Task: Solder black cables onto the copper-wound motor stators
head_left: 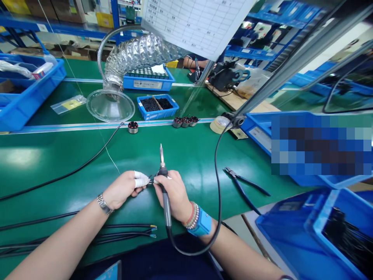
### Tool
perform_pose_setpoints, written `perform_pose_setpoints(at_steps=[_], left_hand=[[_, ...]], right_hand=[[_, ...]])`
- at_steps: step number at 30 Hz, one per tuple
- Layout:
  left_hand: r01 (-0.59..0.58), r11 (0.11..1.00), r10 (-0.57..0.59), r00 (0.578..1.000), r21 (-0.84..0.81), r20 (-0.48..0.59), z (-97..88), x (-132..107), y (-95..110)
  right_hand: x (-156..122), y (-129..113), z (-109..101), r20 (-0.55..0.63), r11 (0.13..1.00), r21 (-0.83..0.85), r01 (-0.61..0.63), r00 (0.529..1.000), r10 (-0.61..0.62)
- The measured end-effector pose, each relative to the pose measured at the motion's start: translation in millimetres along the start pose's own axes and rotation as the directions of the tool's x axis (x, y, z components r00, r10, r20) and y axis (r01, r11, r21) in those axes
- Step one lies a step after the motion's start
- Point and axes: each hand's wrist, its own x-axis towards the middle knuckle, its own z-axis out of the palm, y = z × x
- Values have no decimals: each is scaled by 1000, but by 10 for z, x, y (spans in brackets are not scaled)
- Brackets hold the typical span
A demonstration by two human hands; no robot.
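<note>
My right hand (pixel 174 194) is wrapped round a soldering iron (pixel 166 210), whose bare metal tip points up and away from me. Its cord loops down and back up on the right. White covers sit on the fingertips of my left hand (pixel 128 187), which pinches a small dark piece with fine wire ends (pixel 150 181). My right thumb and forefinger meet that piece from the other side; the fingers hide most of it. A thin silvery wire (pixel 109 155) runs down to my left hand. Black cables (pixel 128 234) with stripped ends lie below my left forearm.
Diagonal cutters (pixel 236 179) lie to the right. Small round motor parts (pixel 185 122) and a tape roll (pixel 220 125) stand along the strip, with another round part (pixel 133 127) beside a cable end. A fume hood (pixel 110 107) hangs behind. Blue bins (pixel 291 229) flank the right; another person's arm shows behind.
</note>
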Motion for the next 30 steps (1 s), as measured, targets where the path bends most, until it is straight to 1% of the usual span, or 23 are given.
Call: perform_pose_setpoints(at_steps=[4, 12, 17, 21, 23, 25, 28, 30], left_hand=[[20, 999, -20, 1000, 25, 0, -3, -4, 2], [7, 999, -7, 1000, 48, -7, 35, -9, 0], [11, 997, -9, 999, 70, -38, 67, -21, 15], [-2, 997, 7, 998, 80, -67, 71, -36, 13], [8, 998, -3, 997, 68, -80, 65, -33, 12], [31, 998, -26, 996, 49, -88, 58, -24, 13], [53, 998, -50, 995, 31, -87, 49, -6, 15], [59, 998, -56, 995, 35, -86, 44, 2, 11]], right_hand=[[-28, 56, -28, 27, 999, -33, 37, 999, -36], [-1, 30, -19, 10, 999, 25, 36, 999, -37], [34, -26, -13, -16, 1000, -17, 15, 1000, -16], [66, -83, 47, -65, 998, -56, -38, 997, 34], [58, -90, 45, -68, 997, -57, -55, 996, 51], [29, -77, -3, -54, 997, -1, -73, 996, 72], [-36, -29, -121, -54, 984, 149, -96, 993, 105], [-65, 4, -180, -58, 974, 208, -94, 992, 108]])
